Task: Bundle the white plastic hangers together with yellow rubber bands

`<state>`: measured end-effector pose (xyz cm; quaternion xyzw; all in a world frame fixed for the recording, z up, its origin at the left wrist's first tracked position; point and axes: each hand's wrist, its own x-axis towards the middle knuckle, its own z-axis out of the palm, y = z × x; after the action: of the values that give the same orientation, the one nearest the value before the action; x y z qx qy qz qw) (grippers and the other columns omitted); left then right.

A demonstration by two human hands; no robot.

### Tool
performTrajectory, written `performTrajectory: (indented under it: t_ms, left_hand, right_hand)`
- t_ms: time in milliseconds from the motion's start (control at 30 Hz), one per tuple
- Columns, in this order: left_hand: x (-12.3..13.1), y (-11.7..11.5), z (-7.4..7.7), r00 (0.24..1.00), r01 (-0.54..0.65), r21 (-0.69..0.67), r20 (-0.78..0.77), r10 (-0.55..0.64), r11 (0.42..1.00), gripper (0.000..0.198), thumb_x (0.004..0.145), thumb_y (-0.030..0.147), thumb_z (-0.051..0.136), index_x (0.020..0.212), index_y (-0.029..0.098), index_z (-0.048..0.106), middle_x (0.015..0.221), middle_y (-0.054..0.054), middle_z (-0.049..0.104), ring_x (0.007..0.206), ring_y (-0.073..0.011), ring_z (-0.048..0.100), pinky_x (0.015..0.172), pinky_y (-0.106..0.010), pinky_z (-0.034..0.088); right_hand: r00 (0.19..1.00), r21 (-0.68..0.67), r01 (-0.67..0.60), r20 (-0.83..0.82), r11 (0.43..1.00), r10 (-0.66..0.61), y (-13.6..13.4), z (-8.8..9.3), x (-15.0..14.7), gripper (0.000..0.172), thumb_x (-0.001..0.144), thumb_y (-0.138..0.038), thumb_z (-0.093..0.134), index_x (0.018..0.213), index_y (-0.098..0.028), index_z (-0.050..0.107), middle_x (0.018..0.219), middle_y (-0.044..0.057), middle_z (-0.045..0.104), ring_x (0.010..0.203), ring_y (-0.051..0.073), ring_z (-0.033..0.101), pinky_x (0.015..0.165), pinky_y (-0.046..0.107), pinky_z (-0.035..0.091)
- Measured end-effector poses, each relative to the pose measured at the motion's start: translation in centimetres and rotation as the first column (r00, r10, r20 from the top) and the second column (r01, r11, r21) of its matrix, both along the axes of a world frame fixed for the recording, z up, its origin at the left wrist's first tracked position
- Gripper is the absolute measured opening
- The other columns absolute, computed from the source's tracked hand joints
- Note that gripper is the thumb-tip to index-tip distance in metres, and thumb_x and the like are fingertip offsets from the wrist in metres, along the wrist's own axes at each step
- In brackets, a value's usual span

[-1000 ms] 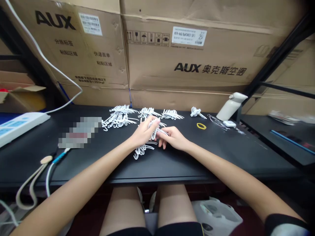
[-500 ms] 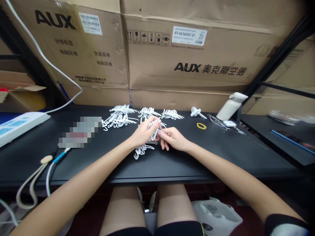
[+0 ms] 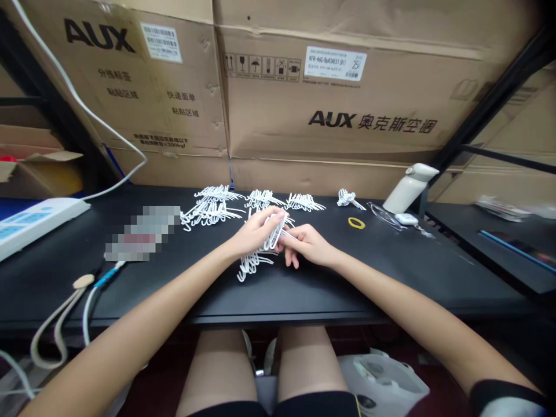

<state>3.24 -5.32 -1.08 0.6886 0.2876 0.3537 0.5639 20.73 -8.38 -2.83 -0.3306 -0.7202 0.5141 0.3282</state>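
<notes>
Where the table's front edge ends: two thighs [image 3: 234, 365] show beneath, a translucent plastic bag [image 3: 386, 382] to their right.
Front edge, left: a beige strap [image 3: 83, 281] hangs over it.
Nearest pile: white looped strands [image 3: 251, 267] lie on the black table [image 3: 347, 295], between its front edge and the left hand [image 3: 257, 230], which hides part of them.
Bundle in hand: folded white strands [image 3: 274, 236] sit between the two hands, above the table's middle, their loops showing beside the left thumb.
Left hand: curled around this bundle, thumb on top; the other fingers are mostly hidden.
Right hand [image 3: 307, 243]: thumb and forefinger look pinched on the bundle's ends, just right of the loops; the remaining fingers hang loosely bent below.
Yellow ring [image 3: 356, 223]: flat on the table, well right of the right hand.
Back piles: more white strands [image 3: 212, 214] lie beyond the hands, ranged towards the back edge.
Right rear corner: a pale bottle [image 3: 403, 192] stands near a small white case [image 3: 406, 219].
Past the back edge: printed cartons [image 3: 269, 116].
</notes>
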Motion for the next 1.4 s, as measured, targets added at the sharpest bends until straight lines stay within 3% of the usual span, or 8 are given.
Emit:
performTrajectory:
  t_ms: [167,267,533,767,1033,1300,1400]
  left_hand:
    - [-0.8,0.3,0.9,0.993,0.12,-0.174,0.001,-0.122,0.977,0.041,0.082,0.048,0.061,0.102,0.012,0.063,0.079,-0.008,0.069,0.059,-0.0153,0.066,0.055,-0.026,0.054]
    - [-1.1,0.4,1.0,0.992,0.118,-0.224,-0.012,-0.124,0.967,0.042,0.081,0.047,0.063,0.101,0.01,0.065,0.072,-0.009,0.069,0.064,-0.0167,0.068,0.056,-0.025,0.054]
    - [-0.9,0.5,0.5,0.992,0.126,-0.154,0.003,-0.127,0.98,0.037,0.084,0.045,0.059,0.1,0.013,0.067,0.074,-0.008,0.071,0.066,-0.0168,0.069,0.058,-0.025,0.055]
    - [-0.6,0.0,0.6,0.978,0.196,-0.039,-0.067,-0.198,0.98,0.031,0.086,0.043,0.057,0.094,0.013,0.062,0.076,-0.006,0.071,0.061,-0.014,0.067,0.059,-0.024,0.055]
    - [0.1,-0.4,0.3,0.991,0.117,-0.071,-0.049,-0.121,0.991,0.04,0.083,0.05,0.057,0.096,0.013,0.058,0.074,-0.007,0.069,0.063,-0.0172,0.069,0.05,-0.022,0.054]
    - [0.0,-0.4,0.3,0.987,0.148,-0.073,-0.055,-0.152,0.986,0.041,0.084,0.052,0.055,0.097,0.012,0.057,0.068,-0.005,0.068,0.057,-0.0149,0.067,0.053,-0.024,0.056]
    - [0.0,-0.4,0.3,0.986,0.149,-0.1,-0.063,-0.156,0.984,0.042,0.084,0.051,0.056,0.099,0.012,0.058,0.068,-0.005,0.069,0.056,-0.015,0.067,0.053,-0.024,0.055]
  right_hand:
    - [0.999,-0.056,0.008,-0.047,0.998,-0.011,0.0,0.1,0.1,0.046,0.085,-0.055,0.053,0.073,-0.011,0.06,0.053,0.003,0.066,0.036,0.01,0.056,0.039,0.019,0.04]
    - [0.996,-0.063,0.005,-0.089,0.998,-0.011,-0.1,0.2,0.1,0.043,0.085,-0.054,0.055,0.074,-0.012,0.06,0.052,0.003,0.066,0.035,0.011,0.056,0.038,0.02,0.041]
    - [1.0,0.002,0.027,-0.003,1.0,-0.027,-0.3,0.3,0.3,0.043,0.088,-0.053,0.05,0.074,-0.013,0.058,0.055,0.003,0.066,0.039,0.011,0.058,0.042,0.02,0.043]
    - [0.97,0.276,0.088,0.195,0.957,-0.145,-1.0,0.0,0.0,0.042,0.097,-0.042,0.034,0.07,-0.016,0.052,0.05,-0.002,0.061,0.035,0.007,0.052,0.042,0.017,0.04]
    - [0.915,0.514,0.086,0.297,0.853,-0.272,-1.1,0.6,-0.1,0.037,0.098,-0.026,0.034,0.065,-0.017,0.05,0.046,-0.004,0.054,0.041,0.007,0.052,0.055,0.018,0.042]
    - [0.941,0.44,0.064,0.273,0.896,-0.201,-1.0,0.5,0.0,0.039,0.098,-0.028,0.035,0.065,-0.016,0.053,0.044,-0.005,0.054,0.04,0.007,0.052,0.057,0.018,0.043]
    - [0.953,0.381,0.048,0.26,0.923,-0.157,-1.0,0.3,0.0,0.04,0.098,-0.03,0.034,0.067,-0.016,0.053,0.045,-0.005,0.055,0.036,0.006,0.048,0.052,0.017,0.042]
